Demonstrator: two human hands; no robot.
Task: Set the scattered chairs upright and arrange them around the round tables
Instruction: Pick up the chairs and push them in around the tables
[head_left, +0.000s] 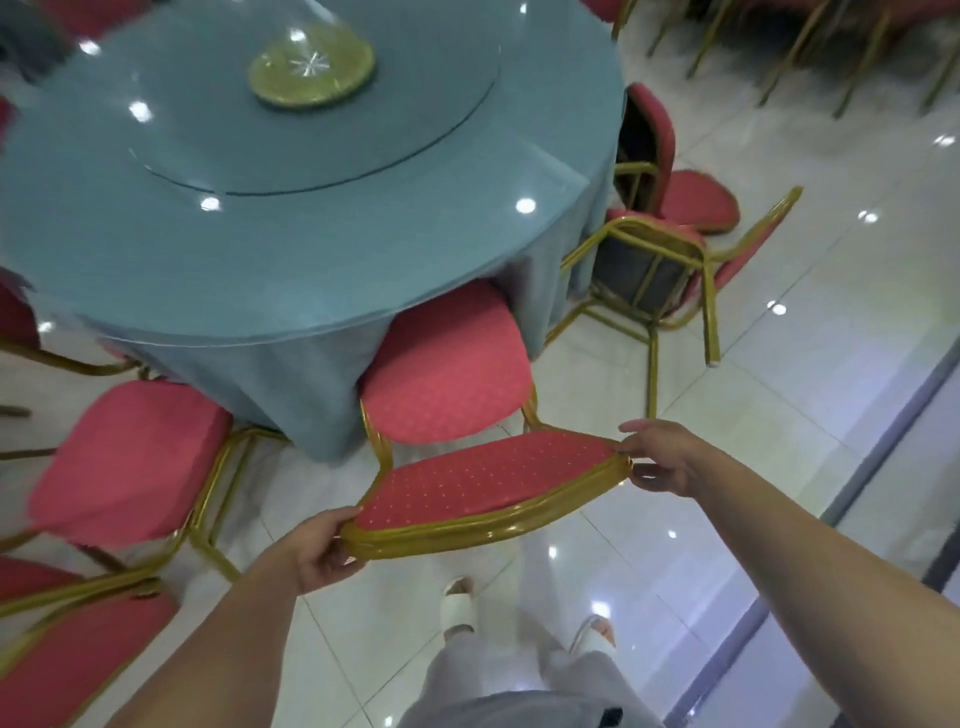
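**Both hands on the backrest as a banquet chair is lined up at its table**

A person's left hand (324, 551) and right hand (660, 460) hold opposite ends of the backrest (488, 483) of a red-cushioned banquet chair (457, 415). The chair stands upright on the tiled floor (779, 415), its seat (447, 364) partly tucked beneath the draped edge of the round table (260, 249).

The left fingers (345, 558) curl round the gilt frame with the thumb on top. The right fingers (649, 473) pinch the far corner, thumb above and the rest below.

The tubular metal frame looks rigid and probably fairly light, so a hold at both ends of the backrest should steer it without twisting. Its glossy finish may be slick, and the legs could skid on the polished tiles. The padding would give under pressure, so the frame is the firmer place to grip.

To the right, against the tablecloth, a toppled chair (644, 275) lies with the dark underside of its seat showing, not yet righted. Its frame rails look the handiest purchase. The tabletop carries a glass turntable (363, 145).
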